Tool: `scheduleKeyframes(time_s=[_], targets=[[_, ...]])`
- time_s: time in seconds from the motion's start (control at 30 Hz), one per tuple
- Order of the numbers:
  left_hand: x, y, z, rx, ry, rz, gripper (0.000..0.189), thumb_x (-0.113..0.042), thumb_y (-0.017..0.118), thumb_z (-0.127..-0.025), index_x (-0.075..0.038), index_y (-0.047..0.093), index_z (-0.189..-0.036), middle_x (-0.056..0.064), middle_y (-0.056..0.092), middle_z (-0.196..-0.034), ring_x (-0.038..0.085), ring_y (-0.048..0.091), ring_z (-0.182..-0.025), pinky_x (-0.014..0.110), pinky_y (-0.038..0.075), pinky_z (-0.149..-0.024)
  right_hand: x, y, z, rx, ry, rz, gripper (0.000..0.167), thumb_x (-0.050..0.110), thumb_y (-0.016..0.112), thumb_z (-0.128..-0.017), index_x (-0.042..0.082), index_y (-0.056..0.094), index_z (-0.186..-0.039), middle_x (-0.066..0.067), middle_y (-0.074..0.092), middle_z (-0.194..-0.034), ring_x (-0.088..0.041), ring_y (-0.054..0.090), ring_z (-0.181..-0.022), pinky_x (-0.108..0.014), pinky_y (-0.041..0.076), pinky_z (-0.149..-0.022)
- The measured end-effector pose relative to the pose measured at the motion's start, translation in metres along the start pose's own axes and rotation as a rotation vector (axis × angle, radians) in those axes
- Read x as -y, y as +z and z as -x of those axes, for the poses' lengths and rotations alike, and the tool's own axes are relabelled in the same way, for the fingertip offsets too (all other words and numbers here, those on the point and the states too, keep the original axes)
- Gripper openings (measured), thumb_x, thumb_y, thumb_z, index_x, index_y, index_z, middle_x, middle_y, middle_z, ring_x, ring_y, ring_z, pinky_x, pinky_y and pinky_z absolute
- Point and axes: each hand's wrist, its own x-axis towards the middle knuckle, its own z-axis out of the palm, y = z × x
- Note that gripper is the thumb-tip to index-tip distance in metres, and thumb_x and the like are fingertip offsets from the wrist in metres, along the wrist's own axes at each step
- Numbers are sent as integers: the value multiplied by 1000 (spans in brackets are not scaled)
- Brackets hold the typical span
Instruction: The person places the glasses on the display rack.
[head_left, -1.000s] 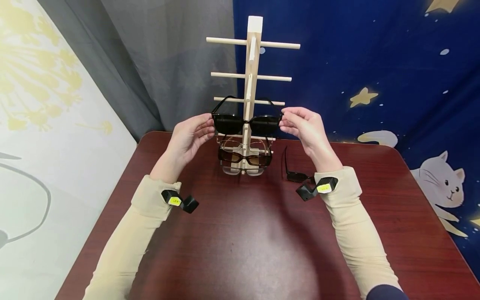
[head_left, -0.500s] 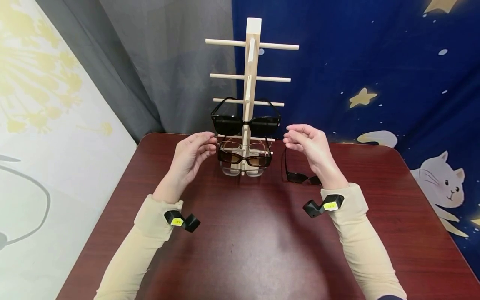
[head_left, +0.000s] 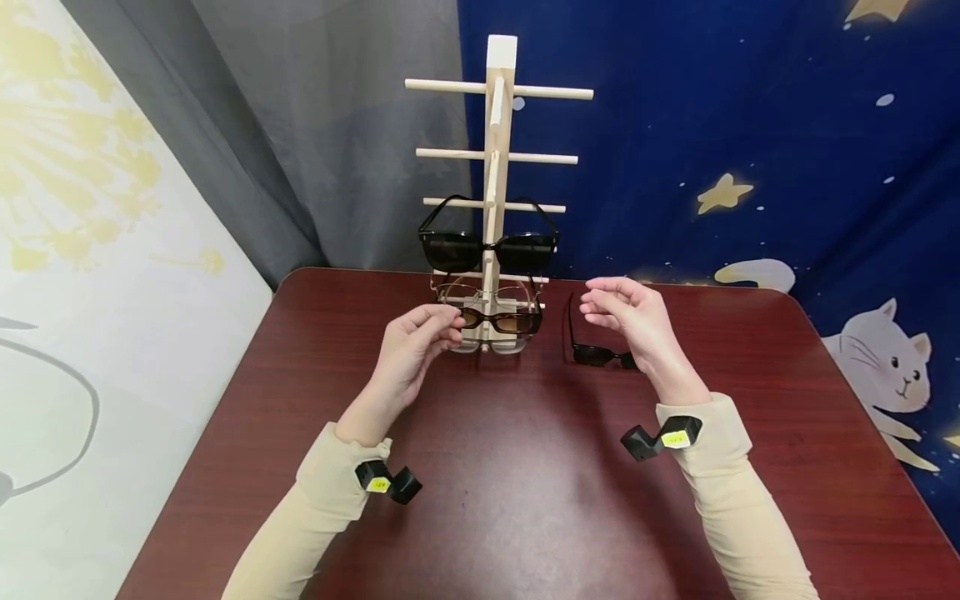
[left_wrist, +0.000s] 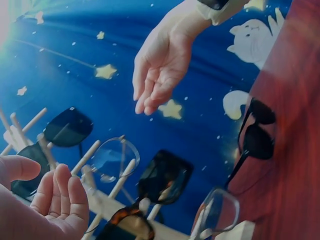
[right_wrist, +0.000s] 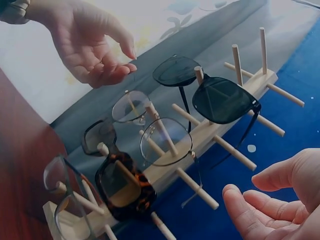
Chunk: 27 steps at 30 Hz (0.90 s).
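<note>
A wooden eyewear rack (head_left: 507,117) stands at the back of the table. Black sunglasses (head_left: 528,250) hang highest among its glasses, followed by thin wire-rimmed glasses (right_wrist: 166,142), tortoiseshell sunglasses (head_left: 517,322) and clear-lensed glasses (head_left: 509,345) lowest. My left hand (head_left: 408,357), fingers relaxed and holding nothing, overlaps the left end of the tortoiseshell pair in the head view; the right wrist view shows it apart from the rack. Right of the rack, my right hand (head_left: 632,323) is also unoccupied, its fingers loosely bent. Another black pair of sunglasses (head_left: 594,356) rests on the table near it, partly hidden by that hand.
The rack's upper pegs (head_left: 551,92) stick out sideways and bear no glasses. Behind the dark red table (head_left: 517,467) hang a grey curtain (head_left: 375,125) and a blue star-patterned cloth (head_left: 637,167). A pale patterned surface (head_left: 90,375) borders the left side.
Both hands have let go of the upper black sunglasses, which stay on the rack. The left hand has come down and rightward; the right hand has moved down and slightly right.
</note>
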Motion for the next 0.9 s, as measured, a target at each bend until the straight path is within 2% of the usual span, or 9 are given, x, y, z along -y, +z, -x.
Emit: scheduleKeyframes(time_s=[0.4,0.53,0.67,0.77,0.9], targets=[[41,29,5,44,-33,-34,10,3,55,-90,3,65,-91,4,66,-77,10,61,-63,23,53,-64,-16,-20,14,-29,25,5,11,0,60,-90,7,64,-97,-1,69,-80,-10,67,-70,-24,56,-69],[54,38,4,64,-46,-85,15,2,55,-89,13,61,-98,2,65,-75,9,61,-62,23,53,-64,-19,-28,18,-44,26,11,12,0,60,-90,1,62,-101,0,69,-79,-10,67,-70,-24,56,-69],[68,48,2,87,-61,-127,22,1,56,-89,17,59,-104,2,67,-76,9,61,-62,23,52,-63,-22,-35,21,-59,37,0,11,0,59,-90,1,63,-100,-1,69,-79,-10,67,-70,-24,56,-69],[79,55,0,100,-75,-136,23,1,57,-89,17,59,-106,4,68,-78,9,61,-62,24,53,-64,-24,-41,25,-75,48,6,11,1,60,-90,-1,62,-101,0,69,-79,-10,67,-70,-24,56,-70],[95,65,-1,115,-98,-143,24,2,57,-88,17,60,-107,15,69,-85,8,62,-63,25,55,-65,-37,-56,27,-91,43,34,18,6,64,-89,-3,62,-104,-1,69,-81,-11,67,-72,-24,56,-70]])
